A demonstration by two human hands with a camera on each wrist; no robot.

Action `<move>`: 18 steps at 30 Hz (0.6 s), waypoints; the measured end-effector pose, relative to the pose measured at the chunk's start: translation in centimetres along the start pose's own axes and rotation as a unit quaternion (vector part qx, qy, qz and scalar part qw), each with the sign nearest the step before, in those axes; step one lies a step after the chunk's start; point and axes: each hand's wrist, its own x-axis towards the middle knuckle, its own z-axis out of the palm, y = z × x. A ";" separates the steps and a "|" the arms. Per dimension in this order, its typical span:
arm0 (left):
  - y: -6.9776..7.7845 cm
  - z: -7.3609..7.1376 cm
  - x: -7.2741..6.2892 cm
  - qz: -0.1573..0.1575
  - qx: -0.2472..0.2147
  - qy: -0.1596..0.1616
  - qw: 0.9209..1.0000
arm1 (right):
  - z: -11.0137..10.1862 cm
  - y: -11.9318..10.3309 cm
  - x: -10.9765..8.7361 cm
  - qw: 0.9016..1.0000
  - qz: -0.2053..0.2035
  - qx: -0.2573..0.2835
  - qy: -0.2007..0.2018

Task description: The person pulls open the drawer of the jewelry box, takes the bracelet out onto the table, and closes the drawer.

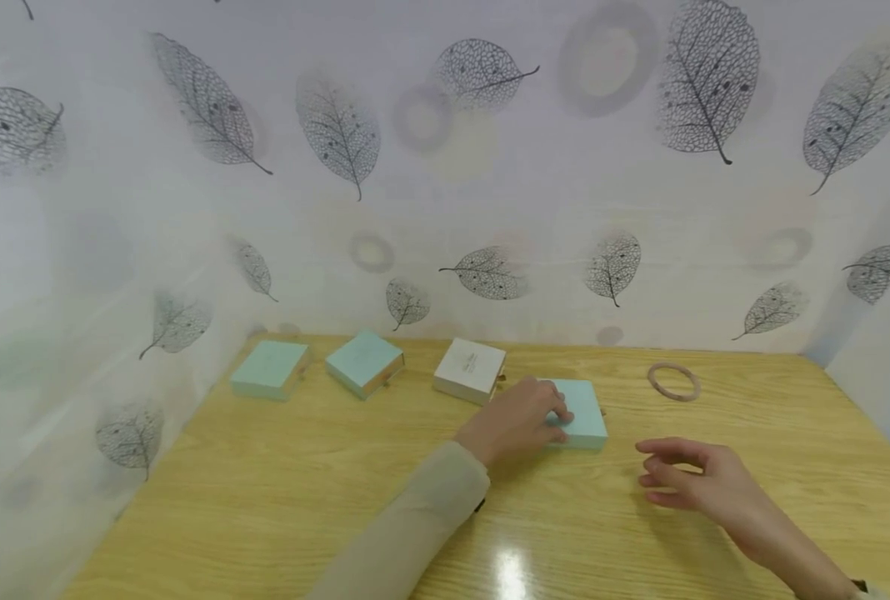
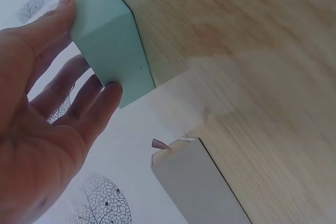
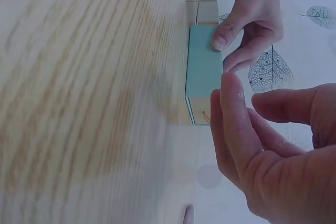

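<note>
A small mint-green box [image 1: 583, 412] lies on the wooden table, right of centre in the head view. My left hand [image 1: 516, 421] holds it from its left side, thumb at the near face and other fingers over the top. In the left wrist view that hand's fingertips [image 2: 114, 88] meet the edge of the box [image 2: 113, 51]. To the right, my right hand [image 1: 703, 487] hovers over the table with loosely bent fingers and holds nothing. Its fingers point toward the box's ribbon-tab end [image 3: 200, 109] in the right wrist view.
A pinkish ring-shaped bangle [image 1: 673, 382] lies at the back right. Left of the held box stand a white box [image 1: 471, 371] with a ribbon tab, a light-blue box [image 1: 365, 364] and another mint box [image 1: 271, 369]. A leaf-patterned cloth [image 1: 460, 200] hangs behind the table.
</note>
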 end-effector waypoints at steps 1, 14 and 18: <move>0.0 0.0 0.3 -0.001 -0.002 0.001 1.000 | -0.1 0.1 0.0 1.000 -0.002 -0.001 0.003; 0.3 0.7 4.7 -0.023 0.017 -0.013 1.000 | -1.0 0.9 -0.3 1.000 0.010 0.003 0.016; 0.3 0.5 5.4 -0.032 0.022 -0.023 0.999 | -1.0 0.8 -0.1 1.000 0.012 0.008 0.017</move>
